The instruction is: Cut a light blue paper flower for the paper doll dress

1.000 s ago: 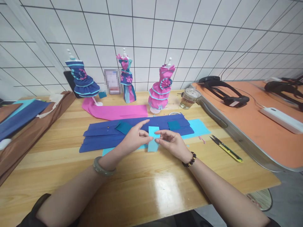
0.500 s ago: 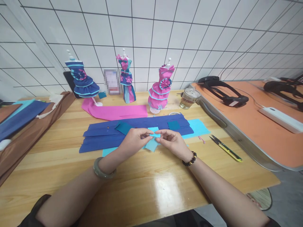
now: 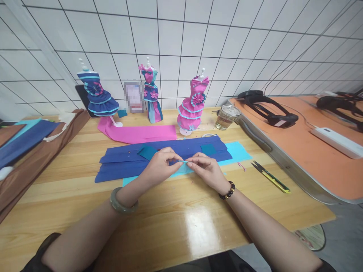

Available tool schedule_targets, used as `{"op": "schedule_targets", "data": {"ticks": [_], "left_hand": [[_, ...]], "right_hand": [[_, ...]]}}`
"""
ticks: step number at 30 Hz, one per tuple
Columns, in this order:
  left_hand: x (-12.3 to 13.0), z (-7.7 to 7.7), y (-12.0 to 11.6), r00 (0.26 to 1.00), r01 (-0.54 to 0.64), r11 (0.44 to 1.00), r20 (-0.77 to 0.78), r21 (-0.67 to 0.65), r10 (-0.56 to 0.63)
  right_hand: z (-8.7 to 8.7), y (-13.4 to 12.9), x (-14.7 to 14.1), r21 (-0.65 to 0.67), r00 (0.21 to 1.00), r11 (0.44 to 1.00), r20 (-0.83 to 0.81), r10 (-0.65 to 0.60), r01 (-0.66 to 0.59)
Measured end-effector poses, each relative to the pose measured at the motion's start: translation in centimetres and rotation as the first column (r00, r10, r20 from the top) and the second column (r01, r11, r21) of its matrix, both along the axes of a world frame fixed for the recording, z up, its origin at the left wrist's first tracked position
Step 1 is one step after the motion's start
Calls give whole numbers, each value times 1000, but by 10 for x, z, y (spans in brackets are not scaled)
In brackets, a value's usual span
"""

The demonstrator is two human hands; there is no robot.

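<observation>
Between both hands a small light-blue fabric piece [image 3: 183, 161] is pinched, seen nearly edge-on as a thin line. My left hand [image 3: 163, 165] grips its left end between thumb and fingertips. At its right end, my right hand [image 3: 206, 169] pinches with thumb and forefinger. Beneath the hands lie long navy fabric strips [image 3: 119, 160], over a larger light-blue sheet [image 3: 239, 152]. Two teal squares rest on the navy: one teal square [image 3: 146, 152] by my left hand, another teal square [image 3: 208, 149] behind my right hand.
Behind the pink strip [image 3: 150, 133] stand mini dress forms: a navy one [image 3: 99, 94], a multicolour one [image 3: 151, 92], a pink one [image 3: 194, 104]. A glass cup [image 3: 227, 118] is right of them. Yellow thread snips [image 3: 270, 177] lie at right, near an orange-topped surface [image 3: 297, 147].
The light-blue piece, which showed its flat face and a part hanging below the fingers, is now turned or folded to a thin edge. Both hands stay in nearly the same place.
</observation>
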State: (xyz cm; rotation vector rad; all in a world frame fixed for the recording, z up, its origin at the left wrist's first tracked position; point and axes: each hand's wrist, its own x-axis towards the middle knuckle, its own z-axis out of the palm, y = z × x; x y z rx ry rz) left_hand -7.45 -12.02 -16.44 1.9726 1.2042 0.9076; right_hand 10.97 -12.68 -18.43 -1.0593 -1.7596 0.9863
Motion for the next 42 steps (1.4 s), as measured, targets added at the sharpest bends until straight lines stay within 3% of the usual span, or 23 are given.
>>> {"op": "schedule_targets", "data": {"ticks": [4,8,12,23,34,42], "left_hand": [[0,0,2,995,30,982,98,-186,-12],[1,-2,2,963,136,874,271,-466,-6],[1,-4,2,942,191,804,334,-563,10],[3,-10,1,944,205,758,329,-620,13],[4,-10,1,956,175,781,293,-600,10],[4,-12,-1,944,254,761,326,-597,-59]], "right_hand": [[-4,1,0,-64,998,998,-68,17,-21],[-5,1,-1,-241,985,967,-170,38,-79],[-6,1,0,-308,976,948,-217,13,-81],[-4,3,-1,-297,987,955,-158,-39,-9],[-7,3,-1,-325,979,943,-205,-1,-67],[-5,3,-1,-314,986,949,-167,-17,-37]]}}
